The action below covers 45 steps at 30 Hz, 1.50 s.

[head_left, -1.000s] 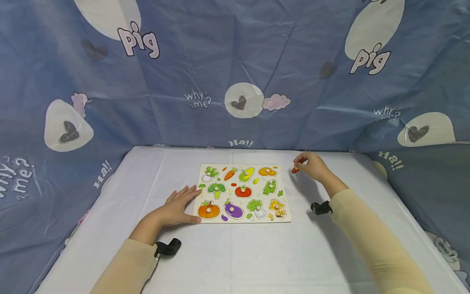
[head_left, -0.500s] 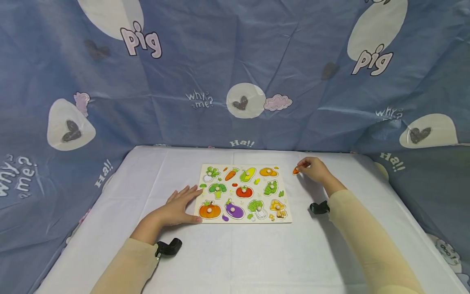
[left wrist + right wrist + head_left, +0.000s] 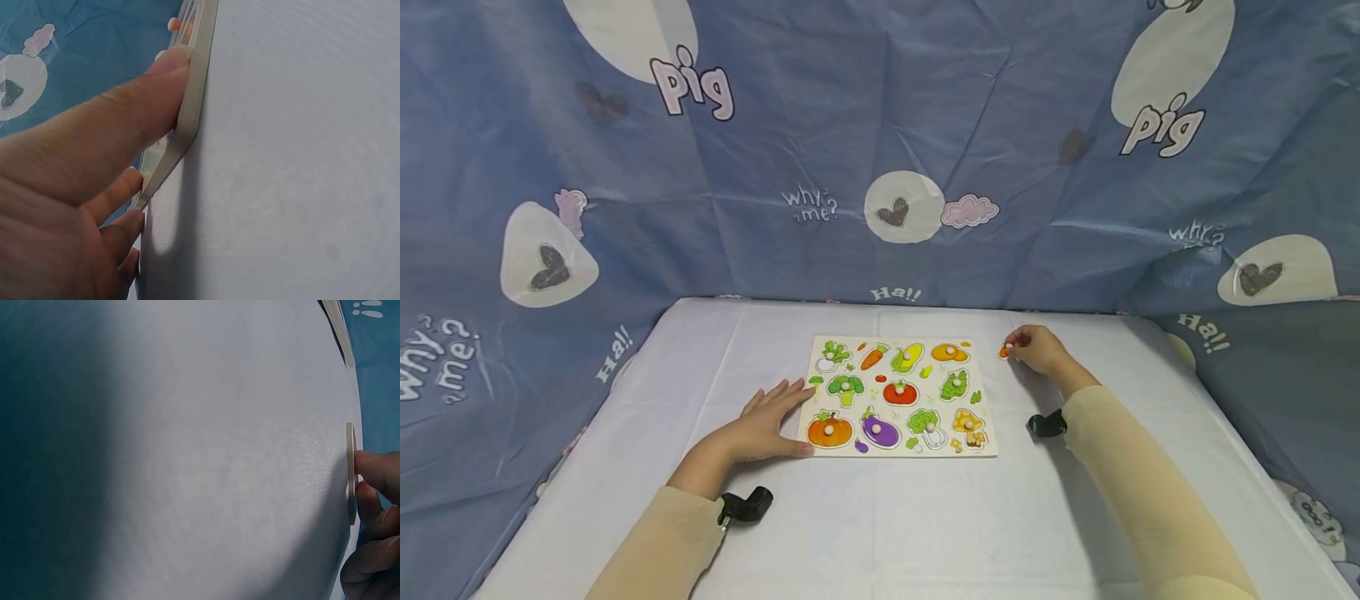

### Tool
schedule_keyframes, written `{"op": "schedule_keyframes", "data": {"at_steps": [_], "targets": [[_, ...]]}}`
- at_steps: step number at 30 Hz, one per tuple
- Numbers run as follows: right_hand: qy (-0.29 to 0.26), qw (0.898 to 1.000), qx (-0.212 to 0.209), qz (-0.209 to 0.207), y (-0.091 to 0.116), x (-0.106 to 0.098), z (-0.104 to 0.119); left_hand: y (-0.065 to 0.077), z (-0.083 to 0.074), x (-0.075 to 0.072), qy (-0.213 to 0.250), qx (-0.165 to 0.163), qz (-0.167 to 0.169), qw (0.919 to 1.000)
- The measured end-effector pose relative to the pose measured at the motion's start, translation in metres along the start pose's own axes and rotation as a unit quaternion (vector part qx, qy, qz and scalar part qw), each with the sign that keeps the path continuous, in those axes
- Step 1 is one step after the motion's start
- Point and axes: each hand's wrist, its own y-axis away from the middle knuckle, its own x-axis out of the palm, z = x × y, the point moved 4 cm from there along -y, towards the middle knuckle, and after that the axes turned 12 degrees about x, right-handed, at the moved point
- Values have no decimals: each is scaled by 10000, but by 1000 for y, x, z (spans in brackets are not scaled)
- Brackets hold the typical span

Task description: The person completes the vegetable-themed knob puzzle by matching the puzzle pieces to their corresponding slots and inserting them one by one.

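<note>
A wooden knob puzzle board (image 3: 850, 454) with vegetable pictures lies flat on the white table. My left hand (image 3: 758, 427) rests at its left side, fingers spread and thumb at the near corner. In the left wrist view the thumb (image 3: 134, 115) lies along the board's edge (image 3: 197, 94). Beyond the board's right side, my right hand (image 3: 1036, 347) pinches a small orange puzzle piece (image 3: 1003, 352); the fingers hide much of it. The right wrist view shows this flat piece (image 3: 350, 487) edge-on, low over the cloth. The carrot picture (image 3: 874, 357) on the board shows no knob.
A white cloth (image 3: 880, 533) covers the table, which ends at a blue printed curtain (image 3: 775, 250) behind. Black wrist mounts (image 3: 747, 505) stick out from both sleeves.
My right hand has come down and slightly toward me with the orange puzzle piece, lowering it toward the table. The left hand and the board stay in place.
</note>
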Motion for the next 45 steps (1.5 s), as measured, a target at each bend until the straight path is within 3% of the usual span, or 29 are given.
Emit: {"op": "schedule_keyframes", "data": {"at_steps": [27, 36, 45], "targets": [[427, 9988, -155, -157, 2, 0, 4, 0, -1, 0, 23, -34, 72, 10000], [307, 9986, -423, -115, 24, -12, 25, 1, -2, -1, -17, -40, 97, 9999], [292, 9957, -882, -42, 48, -13, 61, -1, -1, 0, 0, -79, 71, 9999]]}}
